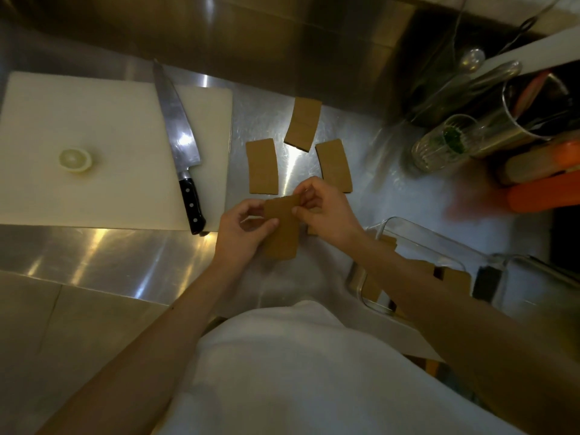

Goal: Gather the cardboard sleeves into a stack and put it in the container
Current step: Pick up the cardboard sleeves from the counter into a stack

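Three flat brown cardboard sleeves lie apart on the steel counter: a left sleeve (pixel 261 166), a far sleeve (pixel 303 124) and a right sleeve (pixel 334 166). Both hands hold a small stack of sleeves (pixel 281 233) above the counter's front edge. My left hand (pixel 241 233) grips its left side, and my right hand (pixel 326 211) pinches its top right corner. A clear glass container (pixel 417 237) sits to the right, under my right forearm, with several sleeves (pixel 455 279) lying inside it, partly hidden by the arm.
A white cutting board (pixel 94 127) at left carries a large knife (pixel 180 142) and a lemon half (pixel 75 159). At the right stand a glass jar (pixel 439 146), a metal cup of utensils (pixel 530 114) and orange items (pixel 546 193). A steel backsplash runs behind.
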